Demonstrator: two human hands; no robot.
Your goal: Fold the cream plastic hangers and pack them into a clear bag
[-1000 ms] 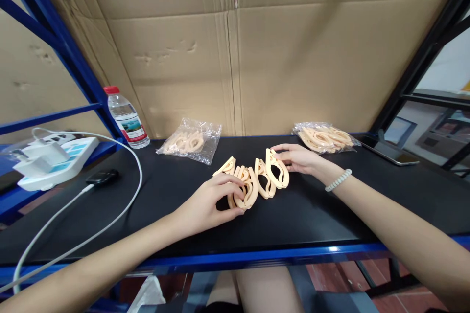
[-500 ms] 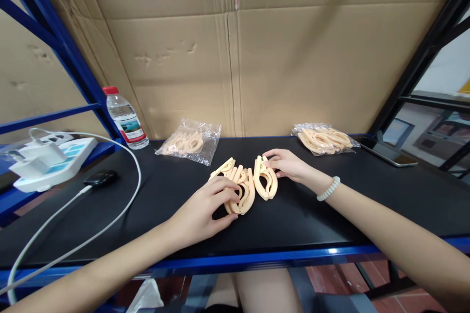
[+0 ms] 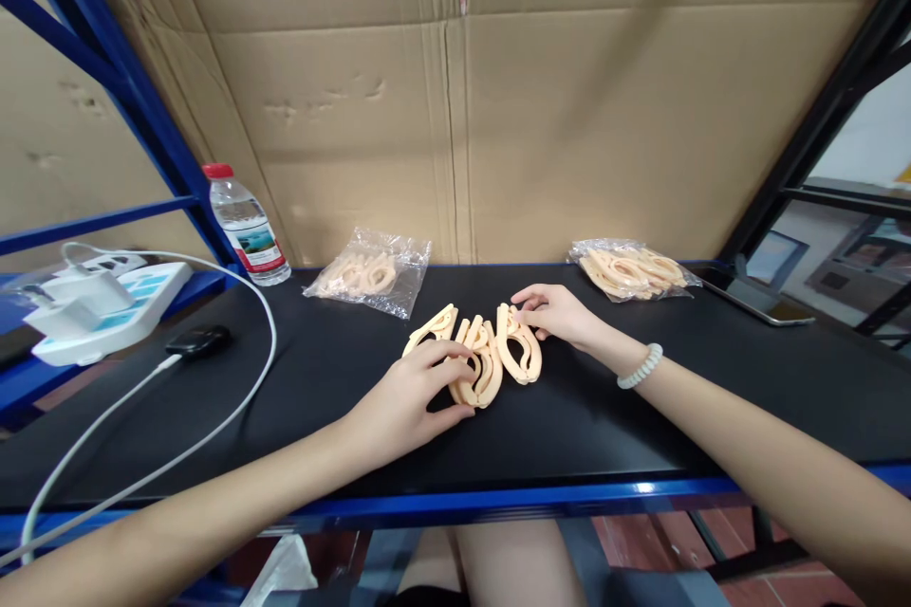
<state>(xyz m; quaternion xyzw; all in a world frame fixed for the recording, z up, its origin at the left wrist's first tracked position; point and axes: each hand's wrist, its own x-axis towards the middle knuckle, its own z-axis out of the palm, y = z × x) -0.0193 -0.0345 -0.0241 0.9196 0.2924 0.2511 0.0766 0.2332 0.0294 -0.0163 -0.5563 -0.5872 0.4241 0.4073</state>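
Several cream plastic folding hangers, folded into loops, lie on the black tabletop (image 3: pixel 569 436) in front of me. My left hand (image 3: pixel 419 389) is curled over the middle folding hangers (image 3: pixel 490 379), thumb at their near edge and fingertips on top, hiding part of them. To their left, another folding hanger (image 3: pixel 433 322) lies partly behind my fingers. My right hand (image 3: pixel 559 315) pinches the upper right side of the rightmost folding hanger (image 3: pixel 528 362). This hanger sits right against the middle ones.
Clear plastic bags with similar hangers lie at the back left (image 3: pixel 374 275) and back right (image 3: pixel 633 270). A water bottle (image 3: pixel 252 232) stands at the left by a power strip (image 3: pixel 128 308), a white cable (image 3: pixel 267 341) and a small black device (image 3: pixel 197 341). A phone (image 3: pixel 761 299) rests at the right.
My left hand has slid the middle hangers to the right, closer to the rightmost one. A gap now shows between them and the left hanger. My right hand stays nearly in place.
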